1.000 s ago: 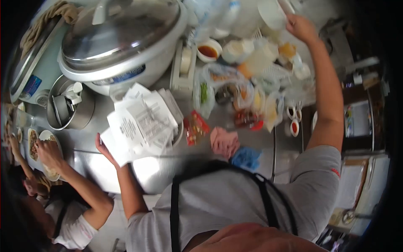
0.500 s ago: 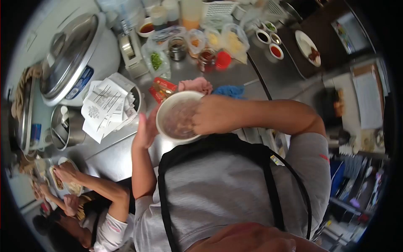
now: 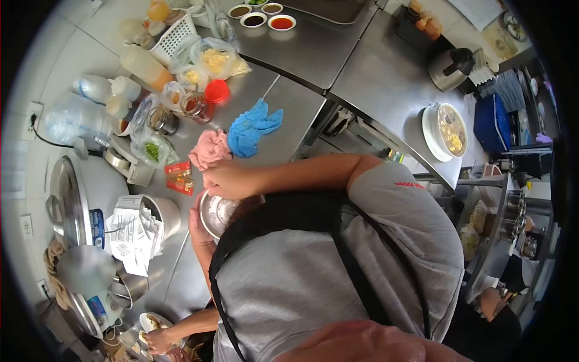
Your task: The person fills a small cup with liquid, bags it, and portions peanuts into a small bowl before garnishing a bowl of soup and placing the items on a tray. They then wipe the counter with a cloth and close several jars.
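Close against my apron, a round bowl [image 3: 213, 212] with a pale rim shows a shiny silvery inside with faint markings. Brownish-pink contents are at its right side, partly hidden by my apron and arm. My left hand [image 3: 199, 228] cups the bowl's left side, palm against the wall. Over the far rim, my right hand [image 3: 227, 181] is closed with its fingers curled down at the edge. Just beyond it lie a crumpled pink cloth [image 3: 210, 148], a blue cloth [image 3: 253, 128] and a red and yellow packet [image 3: 179, 177].
Jars [image 3: 196, 107], bagged ingredients [image 3: 215, 60] and a rice cooker [image 3: 73, 202] line the counter. A paper-filled bin [image 3: 164, 212] stands left. Sauce bowls [image 3: 282, 23] sit at the back; a bowl of yellow food [image 3: 451, 130] stands right. A co-worker's hand [image 3: 160, 341] works over a plate lower left.
The view has turned, bringing the right-hand table into sight. My right hand has moved from inside the bowl to its far rim, and more of the bowl's silvery inside shows.
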Tool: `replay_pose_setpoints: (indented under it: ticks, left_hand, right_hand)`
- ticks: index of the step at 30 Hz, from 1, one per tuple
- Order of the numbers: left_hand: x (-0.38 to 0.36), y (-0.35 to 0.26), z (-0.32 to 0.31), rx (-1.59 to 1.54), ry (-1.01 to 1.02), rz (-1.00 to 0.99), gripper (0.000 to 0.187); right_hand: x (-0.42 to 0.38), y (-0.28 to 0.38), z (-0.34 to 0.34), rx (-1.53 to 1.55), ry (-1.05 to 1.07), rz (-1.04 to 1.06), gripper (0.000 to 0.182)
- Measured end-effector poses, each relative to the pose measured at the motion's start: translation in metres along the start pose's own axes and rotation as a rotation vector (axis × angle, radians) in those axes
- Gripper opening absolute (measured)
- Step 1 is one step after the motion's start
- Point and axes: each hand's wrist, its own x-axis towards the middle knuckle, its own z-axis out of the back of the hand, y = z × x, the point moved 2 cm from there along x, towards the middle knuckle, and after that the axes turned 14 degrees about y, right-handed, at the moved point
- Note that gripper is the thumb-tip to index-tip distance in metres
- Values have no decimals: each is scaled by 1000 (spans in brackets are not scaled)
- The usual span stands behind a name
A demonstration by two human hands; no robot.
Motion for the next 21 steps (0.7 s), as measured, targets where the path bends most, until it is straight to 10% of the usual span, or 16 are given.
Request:
replay_pose_setpoints:
  ticks: [7,15,21]
  left_hand:
    - [6,1,-9,-85,-27,57,74]
    - [21,-3,-1,32,-85,104,59]
    - [50,-7,-4,-132,-164,-143,64]
  right_hand:
    - [-12,25,15,-302,-95,148,14]
    - [-23,48,84,117,257,159,14]
    - [-55,-6,189,-21,-219,71,13]
